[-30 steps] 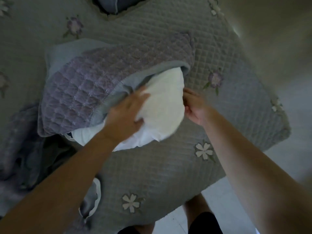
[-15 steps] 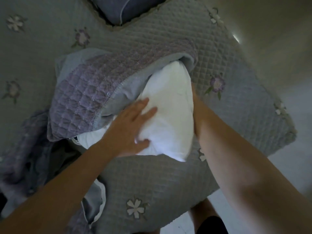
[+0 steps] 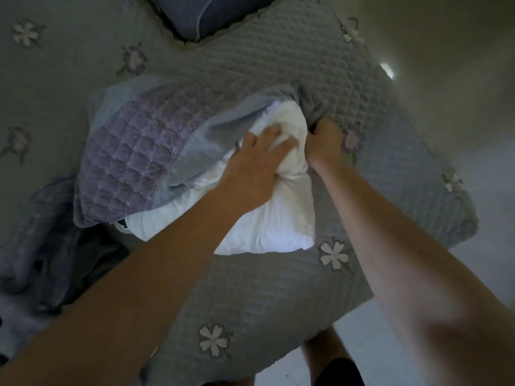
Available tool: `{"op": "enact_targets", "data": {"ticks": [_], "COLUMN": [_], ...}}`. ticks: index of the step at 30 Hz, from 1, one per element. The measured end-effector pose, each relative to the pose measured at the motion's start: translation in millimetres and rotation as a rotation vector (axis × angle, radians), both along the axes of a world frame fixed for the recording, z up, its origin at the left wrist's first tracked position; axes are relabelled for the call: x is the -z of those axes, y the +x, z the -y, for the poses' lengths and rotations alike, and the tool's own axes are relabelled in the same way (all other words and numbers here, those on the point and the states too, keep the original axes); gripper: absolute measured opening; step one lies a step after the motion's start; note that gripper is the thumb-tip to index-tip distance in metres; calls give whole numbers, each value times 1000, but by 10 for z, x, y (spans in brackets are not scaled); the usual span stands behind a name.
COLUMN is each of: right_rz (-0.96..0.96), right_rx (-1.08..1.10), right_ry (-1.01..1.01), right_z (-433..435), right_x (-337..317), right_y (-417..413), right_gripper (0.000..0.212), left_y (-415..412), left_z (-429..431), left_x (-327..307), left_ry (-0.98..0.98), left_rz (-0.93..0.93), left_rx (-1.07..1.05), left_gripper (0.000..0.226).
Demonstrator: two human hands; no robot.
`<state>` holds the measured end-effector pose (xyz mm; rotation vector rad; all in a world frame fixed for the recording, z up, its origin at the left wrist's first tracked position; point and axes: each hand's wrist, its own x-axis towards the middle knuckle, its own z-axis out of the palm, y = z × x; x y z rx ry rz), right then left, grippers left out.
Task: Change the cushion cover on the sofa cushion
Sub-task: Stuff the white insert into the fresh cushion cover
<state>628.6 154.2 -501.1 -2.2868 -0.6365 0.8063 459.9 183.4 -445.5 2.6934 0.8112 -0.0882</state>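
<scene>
The white cushion (image 3: pixel 273 218) lies on the sofa (image 3: pixel 264 288), which is draped in a grey quilted throw with sewn flowers. Its far end is already inside the lilac quilted cover (image 3: pixel 133 151); the near end, roughly half of it, sticks out bare toward the person.

The left hand (image 3: pixel 256 168) lies on top of the cushion at the cover's mouth, fingers (image 3: pixel 271 132) spread and fairly straight, pressing down into the filling rather than closing round it. The right hand (image 3: pixel 324 143) is a fist just beside the cushion's right edge, fingers curled round the cover's grey rim and holding the opening.

A crumpled heap of lilac and grey cloth (image 3: pixel 41 232) sits to the left, touching the cover's corner; I judge it to be the old cover, already off, though I cannot be sure.

So the stripping looks done and the stuffing is about midway. Left to do: work the bare half inside, seat the corners, close the opening, whose fastening cannot be made out, and set the cushion back in place
</scene>
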Motion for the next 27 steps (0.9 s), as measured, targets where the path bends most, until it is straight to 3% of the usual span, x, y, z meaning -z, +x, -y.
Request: {"op": "enact_targets", "data": {"ticks": [4, 6, 9, 11, 13, 17, 23, 27], "right_rz": [8, 98, 440, 517, 560, 503, 553, 541], "right_rx": [160, 148, 58, -67, -257, -424, -556, -567], "right_ry": [140, 168, 222, 229, 112, 29, 117, -40], "right_z": [133, 32, -49, -134, -241, -342, 46, 405], "right_x": [61, 19, -42, -34, 23, 52, -91, -43], "right_y": [-124, -219, -246, -155, -19, 182, 414, 336], "right_gripper": [13, 35, 62, 53, 37, 26, 21, 23], "left_y": [-182, -229, -214, -177, -140, 10, 41, -13], "left_z": [10, -43, -55, -10, 96, 361, 299, 117], "left_x": [265, 315, 335, 314, 281, 320, 477, 528], "left_ry": [232, 268, 231, 185, 134, 49, 203, 195], "left_rz": [-181, -178, -133, -151, -156, -247, -379, -448], "left_rx": [-13, -31, -41, -63, -83, -130, -148, -164], "left_gripper": [73, 70, 66, 63, 66, 105, 78, 77]}}
